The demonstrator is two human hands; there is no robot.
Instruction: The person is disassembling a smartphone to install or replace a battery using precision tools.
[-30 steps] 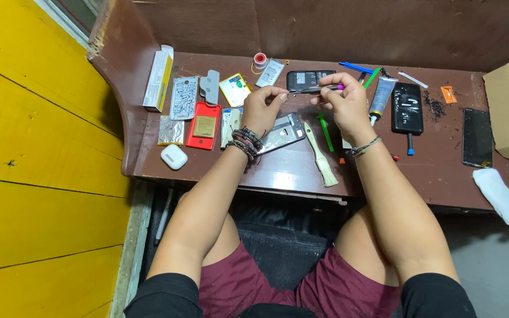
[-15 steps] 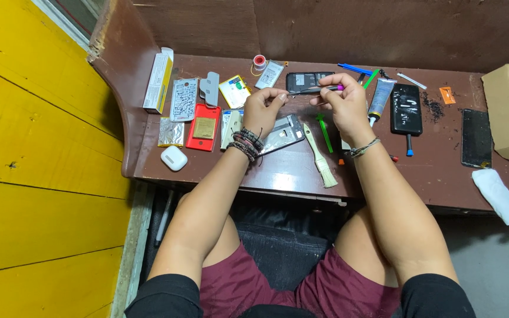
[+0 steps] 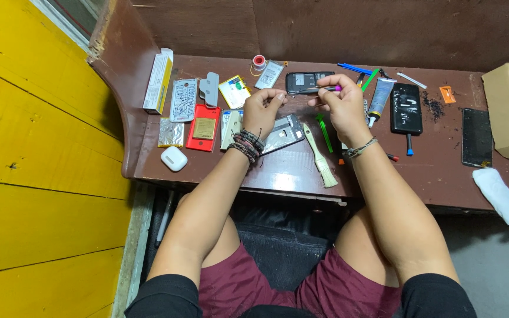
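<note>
yellow plank wall (image 3: 36, 176) — brown desk (image 3: 301, 171)

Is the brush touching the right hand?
Apart. The head view shows the brush lying on the table with bare wood between it and the right hand.

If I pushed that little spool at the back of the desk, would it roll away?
Probably not while it stays like this: the spool seems to lie flat on its side. Tipped onto its round rim, it could roll easily. It looks small, so likely light and easy to knock.
</note>
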